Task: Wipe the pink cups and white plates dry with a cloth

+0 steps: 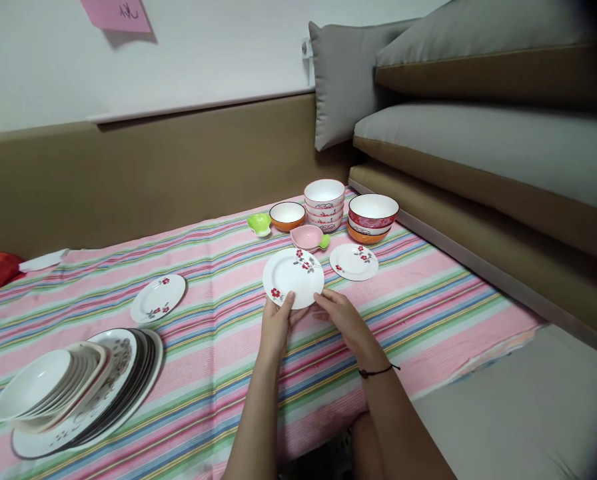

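White flowered plate [293, 277] gripped by left hand [277, 325] and right hand [342, 316] fingers; 2 matching plates lie apart.

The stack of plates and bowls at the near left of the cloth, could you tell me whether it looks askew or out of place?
Yes. The stack of plates and bowls leans: its pieces slide leftward, fanned rather than squarely nested. No chips or spills show. Both hands, left hand and right hand, hold the floral plate.

- A pile of plates and bowls [78, 393] sits on the stripy cloth [218, 373].
- Two small flower plates [158, 298] [354, 261] lie apart.
- Stacked bowls [324, 203] stand near a pink dish [307, 237].
- Grey cushions [478, 143] rest nearby.
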### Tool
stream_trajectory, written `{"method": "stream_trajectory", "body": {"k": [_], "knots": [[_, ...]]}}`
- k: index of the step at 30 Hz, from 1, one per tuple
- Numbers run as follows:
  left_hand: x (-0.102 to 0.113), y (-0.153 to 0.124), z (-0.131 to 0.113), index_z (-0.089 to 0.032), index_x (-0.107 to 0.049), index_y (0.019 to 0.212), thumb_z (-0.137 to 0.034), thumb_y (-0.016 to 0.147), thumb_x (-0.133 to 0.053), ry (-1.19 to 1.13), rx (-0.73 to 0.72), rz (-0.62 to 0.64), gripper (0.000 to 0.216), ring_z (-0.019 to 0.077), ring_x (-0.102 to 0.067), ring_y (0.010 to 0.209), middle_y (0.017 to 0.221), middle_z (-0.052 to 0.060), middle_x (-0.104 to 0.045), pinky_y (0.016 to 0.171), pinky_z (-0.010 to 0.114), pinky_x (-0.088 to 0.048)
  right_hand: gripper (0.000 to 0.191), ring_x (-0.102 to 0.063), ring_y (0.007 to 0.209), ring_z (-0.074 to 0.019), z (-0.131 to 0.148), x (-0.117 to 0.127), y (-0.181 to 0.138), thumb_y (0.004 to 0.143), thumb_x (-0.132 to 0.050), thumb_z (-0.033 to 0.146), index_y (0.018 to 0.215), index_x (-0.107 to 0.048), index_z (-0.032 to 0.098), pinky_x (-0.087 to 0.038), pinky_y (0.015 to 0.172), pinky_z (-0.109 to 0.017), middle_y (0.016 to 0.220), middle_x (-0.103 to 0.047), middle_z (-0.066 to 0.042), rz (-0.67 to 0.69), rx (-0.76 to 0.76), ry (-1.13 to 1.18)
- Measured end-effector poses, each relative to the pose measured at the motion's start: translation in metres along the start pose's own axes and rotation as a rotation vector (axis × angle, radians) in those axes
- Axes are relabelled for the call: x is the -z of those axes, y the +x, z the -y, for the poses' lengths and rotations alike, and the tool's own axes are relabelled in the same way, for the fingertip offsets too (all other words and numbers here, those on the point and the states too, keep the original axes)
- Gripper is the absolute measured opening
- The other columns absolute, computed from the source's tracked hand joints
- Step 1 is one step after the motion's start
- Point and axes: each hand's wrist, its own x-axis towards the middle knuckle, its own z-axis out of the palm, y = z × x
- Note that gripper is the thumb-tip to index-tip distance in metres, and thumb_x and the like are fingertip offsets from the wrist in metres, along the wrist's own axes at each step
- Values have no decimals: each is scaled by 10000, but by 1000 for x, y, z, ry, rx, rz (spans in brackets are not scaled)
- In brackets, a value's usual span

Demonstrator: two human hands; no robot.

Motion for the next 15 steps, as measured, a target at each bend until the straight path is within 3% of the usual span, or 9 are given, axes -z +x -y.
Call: {"method": "stream_trajectory", "body": {"k": [2,5,11,15], "knots": [[0,1,0,-202,-484,1256,-305,768,-730,9,6,13,556,241,-675,989,1301,122,-591,820,384,-601,323,-560,646,-137,0,2,2,698,-670,481,779,-653,168,-467,599,-246,663,-605,16,-64,85,-56],[-1,2,1,-179,-494,1231,-356,783,-713,89,8,1,529,233,-699,891,1224,133,-634,748,355,-610,309,-504,578,-124,1,5,3,737,-627,493,759,-608,185,-421,541,-234,594,-536,45,-93,181,-94],[1,3,0,-139,-493,1170,-531,750,-692,284,8,43,609,213,-694,661,863,97,-704,591,309,-578,284,-576,581,-169,0,12,4,774,-588,476,695,-572,204,-460,581,-283,577,-607,14,-160,210,-149],[10,0,-12,-181,-445,1280,-632,805,-554,273,-18,50,664,180,-686,661,882,71,-688,606,291,-557,299,-590,559,-170,1,30,11,690,-657,482,707,-600,188,-493,580,-294,556,-614,13,-317,214,9]]}}
